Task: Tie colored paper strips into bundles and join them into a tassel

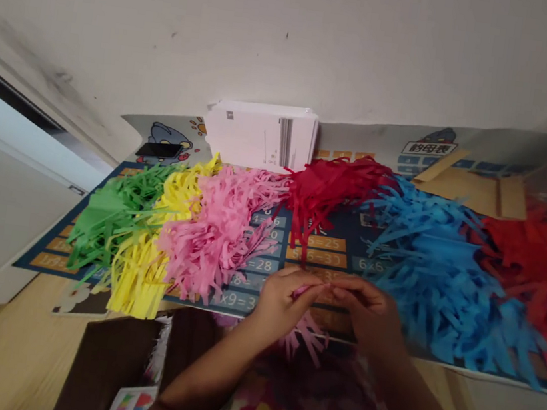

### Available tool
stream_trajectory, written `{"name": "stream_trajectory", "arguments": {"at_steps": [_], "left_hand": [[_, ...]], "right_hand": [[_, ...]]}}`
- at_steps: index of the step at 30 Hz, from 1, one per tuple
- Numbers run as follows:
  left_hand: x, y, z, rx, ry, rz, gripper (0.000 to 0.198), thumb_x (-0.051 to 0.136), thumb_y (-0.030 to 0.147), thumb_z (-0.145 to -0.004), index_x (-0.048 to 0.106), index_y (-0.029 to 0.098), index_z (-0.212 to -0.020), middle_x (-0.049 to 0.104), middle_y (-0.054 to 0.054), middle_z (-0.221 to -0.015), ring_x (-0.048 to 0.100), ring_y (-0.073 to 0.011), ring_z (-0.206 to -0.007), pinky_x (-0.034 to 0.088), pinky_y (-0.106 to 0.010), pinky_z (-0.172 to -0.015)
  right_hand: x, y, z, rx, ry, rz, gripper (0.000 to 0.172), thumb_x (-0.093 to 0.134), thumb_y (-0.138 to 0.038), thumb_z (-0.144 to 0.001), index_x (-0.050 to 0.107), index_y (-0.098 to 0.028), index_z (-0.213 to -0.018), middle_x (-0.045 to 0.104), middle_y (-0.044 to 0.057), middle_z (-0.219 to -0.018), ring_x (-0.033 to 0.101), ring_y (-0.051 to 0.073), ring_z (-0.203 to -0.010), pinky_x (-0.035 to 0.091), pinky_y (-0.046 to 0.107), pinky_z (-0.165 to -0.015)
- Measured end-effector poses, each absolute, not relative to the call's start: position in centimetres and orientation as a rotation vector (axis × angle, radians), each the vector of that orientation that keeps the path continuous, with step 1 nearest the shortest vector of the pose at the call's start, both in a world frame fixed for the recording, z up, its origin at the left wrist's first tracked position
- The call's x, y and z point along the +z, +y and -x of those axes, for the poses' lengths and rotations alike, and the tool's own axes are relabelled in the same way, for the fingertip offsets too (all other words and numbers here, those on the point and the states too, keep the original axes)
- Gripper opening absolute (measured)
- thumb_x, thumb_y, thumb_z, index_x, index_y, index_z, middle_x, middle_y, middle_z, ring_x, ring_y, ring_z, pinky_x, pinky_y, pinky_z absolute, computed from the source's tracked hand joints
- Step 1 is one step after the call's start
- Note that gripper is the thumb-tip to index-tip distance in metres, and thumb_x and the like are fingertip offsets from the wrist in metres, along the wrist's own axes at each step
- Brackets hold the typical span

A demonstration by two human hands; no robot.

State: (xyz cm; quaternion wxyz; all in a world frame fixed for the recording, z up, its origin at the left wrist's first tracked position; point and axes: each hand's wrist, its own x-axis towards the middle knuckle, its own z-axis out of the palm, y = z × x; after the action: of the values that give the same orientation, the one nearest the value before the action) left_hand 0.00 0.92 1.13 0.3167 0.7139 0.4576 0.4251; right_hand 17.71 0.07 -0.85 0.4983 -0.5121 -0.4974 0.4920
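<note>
My left hand (283,304) is closed round a pink fringed paper piece (305,335), whose strips hang below it over the table's front edge. My right hand (365,308) meets it at the fingertips in a pinch; what lies between those fingertips is too small to make out. Behind and left of my hands lie pink fringed paper (214,231), yellow fringed paper (140,275) and green fringed paper (113,214). Dark red fringed paper (331,182) is straight behind them, with blue fringed paper (446,275) on the right.
A printed mat (319,258) covers the table. A white stack (262,135) stands at the wall, a black phone (160,150) lies back left, and brown cardboard (481,191) back right. Red fringed paper (542,267) is far right. Below the front edge is a dark box (106,361).
</note>
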Motion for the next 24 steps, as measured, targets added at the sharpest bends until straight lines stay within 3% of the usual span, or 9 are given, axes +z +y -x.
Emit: {"name": "stream_trajectory", "arguments": {"at_steps": [8, 14, 18, 24], "left_hand": [[1.5, 0.8, 0.5, 1.087, 1.130, -2.097, 0.019, 0.056, 0.024, -0.096, 0.074, 0.020, -0.094, 0.077, -0.008, -0.086, 0.069, -0.0176, -0.077, 0.053, -0.029, -0.073], [1.6, 1.4, 1.6, 0.998, 1.067, -1.985, 0.024, 0.066, 0.033, -0.092, 0.069, 0.020, -0.112, 0.076, -0.005, -0.082, 0.072, -0.0176, -0.077, 0.054, -0.027, -0.077], [1.5, 1.4, 2.0, 0.979, 1.029, -1.896, 0.019, 0.069, 0.035, -0.089, 0.075, 0.021, -0.101, 0.079, -0.007, -0.092, 0.074, -0.0189, -0.084, 0.055, -0.027, -0.079], [2.0, 0.8, 1.9, 1.034, 0.953, -1.967, 0.016, 0.072, 0.035, -0.087, 0.077, 0.021, -0.090, 0.078, -0.007, -0.081, 0.072, -0.0181, -0.075, 0.055, -0.028, -0.073]], "right_hand": [[-1.2, -0.7, -17.2, 1.040, -1.205, 1.327, 0.016, 0.075, -0.039, -0.079, 0.073, -0.023, -0.081, 0.074, 0.003, -0.080, 0.070, 0.019, -0.072, 0.059, 0.031, -0.069], [-1.5, -0.9, -17.0, 1.113, -1.233, 1.305, 0.020, 0.077, -0.041, -0.078, 0.073, -0.024, -0.088, 0.075, 0.003, -0.085, 0.071, 0.020, -0.079, 0.058, 0.032, -0.074], [-1.0, -0.8, -17.1, 1.353, -1.150, 1.209, 0.018, 0.080, -0.039, -0.074, 0.075, -0.024, -0.083, 0.076, 0.004, -0.082, 0.072, 0.021, -0.075, 0.059, 0.032, -0.070], [0.2, -0.9, -17.4, 1.156, -1.333, 1.122, 0.008, 0.078, -0.031, -0.075, 0.074, -0.026, -0.069, 0.071, 0.001, -0.075, 0.067, 0.018, -0.072, 0.055, 0.028, -0.065]]}}
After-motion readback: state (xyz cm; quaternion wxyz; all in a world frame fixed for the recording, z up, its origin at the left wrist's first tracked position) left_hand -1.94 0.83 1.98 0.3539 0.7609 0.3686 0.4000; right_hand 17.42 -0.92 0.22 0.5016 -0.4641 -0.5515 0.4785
